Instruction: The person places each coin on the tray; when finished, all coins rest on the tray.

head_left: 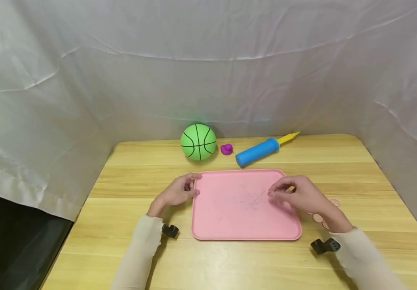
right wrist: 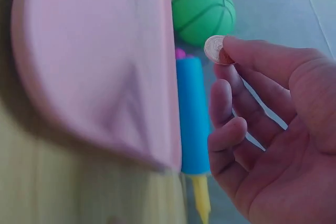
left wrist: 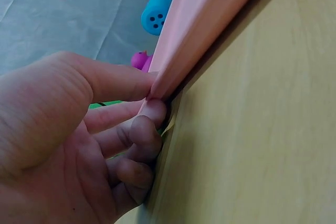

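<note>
A pink tray (head_left: pixel 226 221) lies flat on the wooden table. My left hand (head_left: pixel 177 191) pinches the tray's left rim between thumb and fingers; the left wrist view shows the pink edge (left wrist: pixel 173 66) between them. Over the right part of the tray, my right hand (head_left: pixel 302 195) holds a coin (right wrist: pixel 214 49) between thumb and forefinger. In the right wrist view the coin's round face shows, while its other side is covered by the thumb. Several more coins (head_left: pixel 318 218) lie on the table right of the tray, partly hidden by my right forearm.
Behind the tray stand a green ball (head_left: pixel 198 141) with black lines and a small purple rubber duck (head_left: pixel 227 149). A blue hand pump (head_left: pixel 257 152) with a yellow nozzle (head_left: pixel 288 137) lies to their right. Pale cloth (head_left: pixel 208 80) hangs along the table's back and sides.
</note>
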`<state>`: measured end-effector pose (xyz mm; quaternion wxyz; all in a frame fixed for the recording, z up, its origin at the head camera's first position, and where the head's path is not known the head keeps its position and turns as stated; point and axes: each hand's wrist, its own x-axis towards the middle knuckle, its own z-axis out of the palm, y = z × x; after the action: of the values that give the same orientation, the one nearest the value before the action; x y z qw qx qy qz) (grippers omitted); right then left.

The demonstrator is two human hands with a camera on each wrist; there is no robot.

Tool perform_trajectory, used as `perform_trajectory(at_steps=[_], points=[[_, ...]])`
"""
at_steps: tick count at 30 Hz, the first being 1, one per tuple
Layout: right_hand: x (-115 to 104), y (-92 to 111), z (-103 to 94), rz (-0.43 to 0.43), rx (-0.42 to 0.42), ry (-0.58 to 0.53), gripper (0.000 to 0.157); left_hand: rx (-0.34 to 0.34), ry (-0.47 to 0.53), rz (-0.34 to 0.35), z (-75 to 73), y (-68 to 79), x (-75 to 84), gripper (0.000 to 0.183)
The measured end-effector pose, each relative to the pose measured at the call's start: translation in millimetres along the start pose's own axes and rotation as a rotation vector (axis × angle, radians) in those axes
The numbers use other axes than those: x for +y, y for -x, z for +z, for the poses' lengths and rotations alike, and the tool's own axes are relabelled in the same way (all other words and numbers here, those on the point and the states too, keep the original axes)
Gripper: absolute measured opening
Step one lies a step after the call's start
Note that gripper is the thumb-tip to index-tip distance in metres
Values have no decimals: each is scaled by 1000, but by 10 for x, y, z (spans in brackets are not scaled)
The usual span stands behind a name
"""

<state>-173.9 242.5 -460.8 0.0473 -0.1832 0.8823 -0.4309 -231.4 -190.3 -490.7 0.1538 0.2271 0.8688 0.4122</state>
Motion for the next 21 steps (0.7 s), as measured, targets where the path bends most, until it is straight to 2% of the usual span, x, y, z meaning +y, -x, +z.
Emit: perform_trajectory(at_steps=[6, 14, 21], points=[[-39, -155, 230, 60, -32, -100, 11, 2, 19, 9, 9, 7, -3, 58], [-130, -330, 370, 143, -28, -129, 18, -24, 12, -1, 70, -27, -22, 71], [-259, -560, 566, 188, -39, -167, 19, -2, -6, -7, 14, -24, -9, 72]])
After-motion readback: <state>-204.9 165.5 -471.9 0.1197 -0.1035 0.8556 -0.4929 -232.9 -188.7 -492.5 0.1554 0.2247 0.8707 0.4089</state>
